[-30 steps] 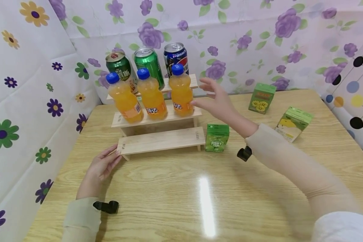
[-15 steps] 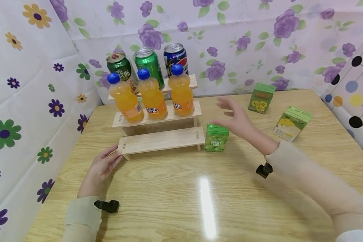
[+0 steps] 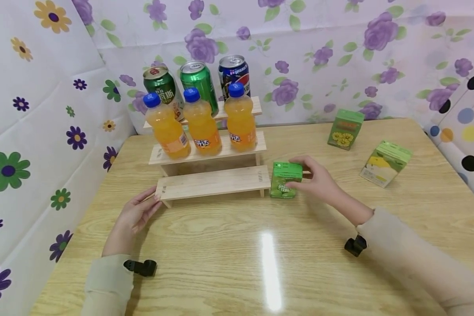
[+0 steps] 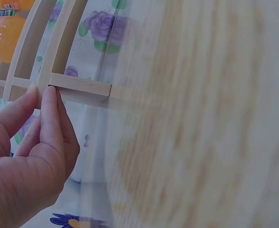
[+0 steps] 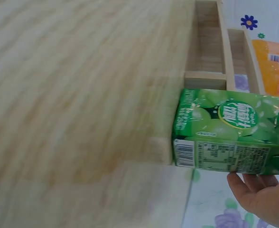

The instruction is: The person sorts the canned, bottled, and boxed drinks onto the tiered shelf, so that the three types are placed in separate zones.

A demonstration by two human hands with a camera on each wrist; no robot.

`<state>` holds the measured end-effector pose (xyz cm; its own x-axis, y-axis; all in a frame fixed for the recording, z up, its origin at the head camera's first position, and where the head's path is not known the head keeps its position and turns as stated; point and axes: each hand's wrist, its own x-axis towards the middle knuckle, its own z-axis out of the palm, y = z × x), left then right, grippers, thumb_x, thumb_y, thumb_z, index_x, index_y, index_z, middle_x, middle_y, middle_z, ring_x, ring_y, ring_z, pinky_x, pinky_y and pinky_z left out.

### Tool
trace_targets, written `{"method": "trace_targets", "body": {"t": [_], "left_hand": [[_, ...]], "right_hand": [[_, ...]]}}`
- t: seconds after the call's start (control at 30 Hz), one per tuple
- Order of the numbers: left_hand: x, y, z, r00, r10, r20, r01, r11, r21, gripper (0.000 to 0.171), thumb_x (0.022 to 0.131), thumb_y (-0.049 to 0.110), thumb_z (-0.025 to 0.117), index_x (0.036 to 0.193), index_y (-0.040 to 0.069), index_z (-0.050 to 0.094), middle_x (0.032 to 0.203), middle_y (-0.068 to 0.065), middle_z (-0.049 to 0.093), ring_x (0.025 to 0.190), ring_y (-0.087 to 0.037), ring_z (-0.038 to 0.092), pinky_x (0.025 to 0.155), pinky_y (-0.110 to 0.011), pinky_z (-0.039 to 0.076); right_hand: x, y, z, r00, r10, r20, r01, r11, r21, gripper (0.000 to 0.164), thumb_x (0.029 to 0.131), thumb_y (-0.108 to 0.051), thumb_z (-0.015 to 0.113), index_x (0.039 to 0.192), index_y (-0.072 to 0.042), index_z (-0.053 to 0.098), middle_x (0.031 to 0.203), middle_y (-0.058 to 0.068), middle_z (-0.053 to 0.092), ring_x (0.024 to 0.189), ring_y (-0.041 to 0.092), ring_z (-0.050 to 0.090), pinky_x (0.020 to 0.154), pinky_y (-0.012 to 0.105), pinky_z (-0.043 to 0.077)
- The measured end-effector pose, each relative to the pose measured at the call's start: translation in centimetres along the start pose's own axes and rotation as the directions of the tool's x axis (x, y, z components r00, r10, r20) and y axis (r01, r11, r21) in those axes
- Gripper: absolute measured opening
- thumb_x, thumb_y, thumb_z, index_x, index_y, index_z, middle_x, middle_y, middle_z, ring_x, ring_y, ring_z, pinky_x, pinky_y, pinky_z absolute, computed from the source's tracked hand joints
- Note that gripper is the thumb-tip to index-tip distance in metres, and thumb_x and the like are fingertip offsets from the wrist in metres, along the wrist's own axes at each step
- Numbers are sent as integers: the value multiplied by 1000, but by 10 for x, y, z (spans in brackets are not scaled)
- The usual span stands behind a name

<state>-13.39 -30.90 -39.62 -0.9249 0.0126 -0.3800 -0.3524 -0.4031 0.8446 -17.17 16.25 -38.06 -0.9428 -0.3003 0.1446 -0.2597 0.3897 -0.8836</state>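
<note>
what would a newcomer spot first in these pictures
Probably the three orange bottles with blue caps, lined up on the middle step of the stand, in front of three cans. Next, the green carton by the stand's right end, held by the right hand, while the left hand pinches the stand's left front corner.

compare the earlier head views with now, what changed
The right hand moved from beside the rightmost orange bottle down toward the person and now grips the green carton beside the wooden rack. The left hand still holds the rack's corner; bottles and cans stayed put.
</note>
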Motion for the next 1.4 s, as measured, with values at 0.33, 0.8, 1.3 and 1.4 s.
{"method": "trace_targets", "body": {"t": [0.33, 0.8, 1.3, 1.4], "left_hand": [[-1, 2, 0, 1000, 1, 2, -1, 1000, 4, 31, 90, -5, 59, 91, 22, 75, 95, 5, 69, 84, -8, 68, 83, -16, 57], [-1, -1, -1, 998, 38, 40, -39, 999, 7, 34, 91, -6, 56, 93, 22, 75, 96, 5, 69, 85, -7, 68, 85, -16, 57], [-4, 0, -5, 998, 29, 58, -29, 1000, -3, 35, 92, -7, 56, 92, 23, 75, 97, 7, 68, 87, -7, 68, 86, -16, 56], [-3, -1, -2, 997, 28, 65, -28, 1000, -2, 35, 92, -7, 56, 92, 23, 75, 97, 7, 69, 87, -7, 68, 86, -15, 56]], "right_hand": [[-6, 5, 2, 999, 0, -53, 3, 999, 53, 58, 80, 3, 73, 130, 5, 45, 118, 22, 56, 98, 14, 56, 83, 14, 55], [-19, 3, 0, 999, 45, 1, -45, 996, 76, 53, 81, 5, 71, 129, 4, 48, 122, 22, 57, 107, 19, 56, 87, 19, 57], [-37, -13, 14, 1000, 0, 23, -3, 991, 132, 50, 77, 7, 74, 123, 6, 54, 118, 23, 59, 106, 35, 58, 85, 28, 60], [-41, -19, 14, 999, -7, 35, 3, 992, 129, 48, 77, 5, 75, 121, 5, 57, 119, 22, 58, 107, 36, 58, 86, 28, 59]]}}
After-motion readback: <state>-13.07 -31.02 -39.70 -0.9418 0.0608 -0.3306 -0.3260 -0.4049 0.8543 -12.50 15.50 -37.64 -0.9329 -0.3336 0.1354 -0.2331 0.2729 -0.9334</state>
